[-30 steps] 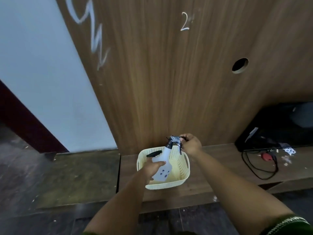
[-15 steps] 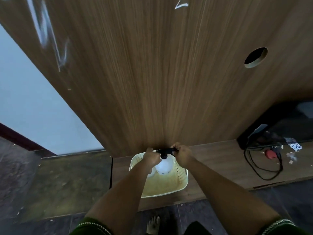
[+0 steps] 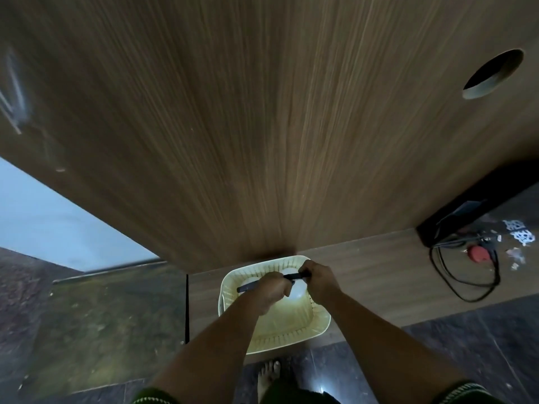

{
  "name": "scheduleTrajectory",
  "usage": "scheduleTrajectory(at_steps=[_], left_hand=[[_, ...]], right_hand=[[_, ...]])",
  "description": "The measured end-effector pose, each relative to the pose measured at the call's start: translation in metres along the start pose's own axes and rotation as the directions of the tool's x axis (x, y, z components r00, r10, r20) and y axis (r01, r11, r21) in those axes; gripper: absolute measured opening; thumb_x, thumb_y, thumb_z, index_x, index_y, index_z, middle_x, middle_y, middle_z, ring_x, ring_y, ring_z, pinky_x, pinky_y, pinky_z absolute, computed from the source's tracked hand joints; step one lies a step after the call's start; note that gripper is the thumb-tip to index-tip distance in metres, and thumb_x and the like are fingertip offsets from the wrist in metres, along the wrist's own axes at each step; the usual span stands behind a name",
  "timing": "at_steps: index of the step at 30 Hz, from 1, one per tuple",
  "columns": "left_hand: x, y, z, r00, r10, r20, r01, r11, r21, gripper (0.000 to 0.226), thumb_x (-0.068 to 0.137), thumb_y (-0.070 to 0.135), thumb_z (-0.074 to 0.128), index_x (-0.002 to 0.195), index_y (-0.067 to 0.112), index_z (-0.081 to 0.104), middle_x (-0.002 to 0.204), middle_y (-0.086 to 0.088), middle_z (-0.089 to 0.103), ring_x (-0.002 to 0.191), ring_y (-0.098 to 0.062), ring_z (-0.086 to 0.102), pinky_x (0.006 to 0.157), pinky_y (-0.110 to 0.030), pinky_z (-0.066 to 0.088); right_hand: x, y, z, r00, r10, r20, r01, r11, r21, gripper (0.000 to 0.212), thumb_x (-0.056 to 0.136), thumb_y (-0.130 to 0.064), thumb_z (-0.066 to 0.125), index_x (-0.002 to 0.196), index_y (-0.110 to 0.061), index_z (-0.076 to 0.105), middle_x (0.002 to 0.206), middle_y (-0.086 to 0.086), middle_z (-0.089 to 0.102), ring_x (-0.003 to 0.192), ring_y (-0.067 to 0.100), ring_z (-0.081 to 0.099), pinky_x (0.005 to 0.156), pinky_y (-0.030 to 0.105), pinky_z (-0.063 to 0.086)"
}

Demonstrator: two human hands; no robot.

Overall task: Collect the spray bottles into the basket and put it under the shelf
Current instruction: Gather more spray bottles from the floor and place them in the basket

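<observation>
Since half a second ago the head has dipped closer to the wooden panel, which now fills most of the frame; both hands have sunk a little lower over the basket, and a second black sprayer head shows at the left.

Head view: cream slatted basket sits on the low wooden ledge, its far rim just at the foot of the panel. Two white spray bottles stand inside at the far end. Left hand curled in a fist over the left bottle's black sprayer head, fingers pressed together; whether they grip it I cannot tell. Right hand closed around the black trigger of the right spray bottle, whose white body shows between the two hands.

Round hole in the panel, upper right. On the ledge to the right: a looped black cable, a red round object, scattered scraps. Bare foot on the dark tiled floor below the basket. Pale wall at left.
</observation>
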State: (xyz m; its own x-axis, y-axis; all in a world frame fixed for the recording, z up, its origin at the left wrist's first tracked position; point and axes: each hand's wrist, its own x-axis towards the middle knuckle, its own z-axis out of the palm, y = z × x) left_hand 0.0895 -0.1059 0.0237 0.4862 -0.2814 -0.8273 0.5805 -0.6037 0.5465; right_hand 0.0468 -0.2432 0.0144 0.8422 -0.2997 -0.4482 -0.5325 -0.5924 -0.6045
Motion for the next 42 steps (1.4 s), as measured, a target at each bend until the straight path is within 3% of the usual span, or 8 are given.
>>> scheduleTrajectory(at_steps=[3,10,14,18,28,36,40,42], left_hand=[[-0.003,0.004,0.004,1.0,0.019,0.019,-0.02,0.999,0.049,0.052,0.061,0.012,0.053,0.113,0.012,0.063,0.091,-0.005,0.056,0.084,-0.022,0.047,0.072,-0.033,0.039],[0.006,0.004,0.009,0.999,0.022,-0.039,-0.016,0.99,0.138,0.052,0.063,0.02,0.054,0.114,0.023,0.06,0.116,-0.009,0.06,0.105,-0.028,0.054,0.097,-0.047,0.046],[-0.004,0.004,0.011,0.997,0.061,-0.044,-0.052,0.982,0.181,0.046,0.081,0.015,0.052,0.126,0.02,0.052,0.119,-0.01,0.052,0.107,-0.028,0.05,0.089,-0.038,0.043],[-0.008,0.0,0.013,0.994,0.1,-0.047,-0.091,0.981,0.169,0.044,0.082,0.012,0.054,0.125,0.015,0.052,0.114,-0.008,0.052,0.101,-0.026,0.05,0.083,-0.035,0.042],[-0.015,-0.01,0.011,0.982,0.141,-0.128,-0.111,0.97,0.217,0.044,0.082,0.023,0.06,0.125,0.018,0.054,0.12,-0.006,0.054,0.103,-0.024,0.053,0.083,-0.033,0.044],[-0.049,-0.035,0.007,0.885,0.299,-0.358,-0.192,0.933,0.304,0.045,0.091,0.028,0.056,0.134,0.016,0.052,0.138,-0.004,0.056,0.122,-0.023,0.055,0.101,-0.026,0.041],[-0.075,-0.058,0.006,0.825,0.409,-0.39,-0.221,0.868,0.444,0.06,0.088,0.039,0.058,0.142,0.016,0.042,0.142,-0.003,0.052,0.13,-0.025,0.048,0.108,-0.038,0.04],[-0.088,-0.07,0.01,0.763,0.469,-0.444,-0.223,0.837,0.5,0.059,0.091,0.039,0.054,0.142,0.013,0.04,0.144,-0.008,0.047,0.133,-0.027,0.043,0.109,-0.04,0.037]], right_hand=[[0.003,0.003,0.0,0.999,0.015,-0.033,-0.015,1.0,0.01,0.019,0.089,0.0,0.055,0.102,-0.007,0.067,0.094,0.015,0.067,0.073,0.022,0.053,0.064,0.024,0.038],[0.013,0.012,-0.002,1.0,0.0,0.003,0.001,0.999,-0.043,0.029,0.086,0.01,0.05,0.101,-0.01,0.066,0.093,0.008,0.064,0.075,0.019,0.053,0.044,0.006,0.033],[0.011,0.014,0.0,1.0,0.003,-0.011,-0.003,0.998,-0.067,0.029,0.087,0.01,0.046,0.097,-0.011,0.064,0.096,0.012,0.062,0.077,0.022,0.052,0.057,0.019,0.037],[0.01,0.015,0.0,1.0,0.001,-0.023,-0.003,0.996,-0.087,0.033,0.085,0.01,0.05,0.11,-0.007,0.062,0.113,0.017,0.062,0.098,0.03,0.059,0.075,0.021,0.038],[-0.01,0.014,-0.004,0.996,0.006,-0.09,-0.01,0.999,-0.048,0.026,0.092,-0.001,0.047,0.116,-0.008,0.054,0.123,0.017,0.047,0.105,0.032,0.054,0.087,0.034,0.048],[-0.045,0.008,-0.014,0.99,-0.069,-0.127,0.061,0.996,-0.061,0.029,0.093,-0.01,0.052,0.122,-0.01,0.053,0.127,0.017,0.046,0.108,0.034,0.054,0.091,0.034,0.045],[-0.066,-0.001,-0.013,0.988,-0.137,-0.073,0.129,0.986,-0.106,0.032,0.094,-0.009,0.049,0.125,-0.012,0.052,0.13,0.014,0.046,0.104,0.027,0.053,0.081,0.024,0.038],[-0.076,-0.007,-0.006,0.979,-0.192,-0.062,0.182,0.973,-0.14,0.031,0.093,-0.015,0.052,0.123,-0.012,0.052,0.128,0.015,0.048,0.104,0.028,0.054,0.086,0.029,0.043]])
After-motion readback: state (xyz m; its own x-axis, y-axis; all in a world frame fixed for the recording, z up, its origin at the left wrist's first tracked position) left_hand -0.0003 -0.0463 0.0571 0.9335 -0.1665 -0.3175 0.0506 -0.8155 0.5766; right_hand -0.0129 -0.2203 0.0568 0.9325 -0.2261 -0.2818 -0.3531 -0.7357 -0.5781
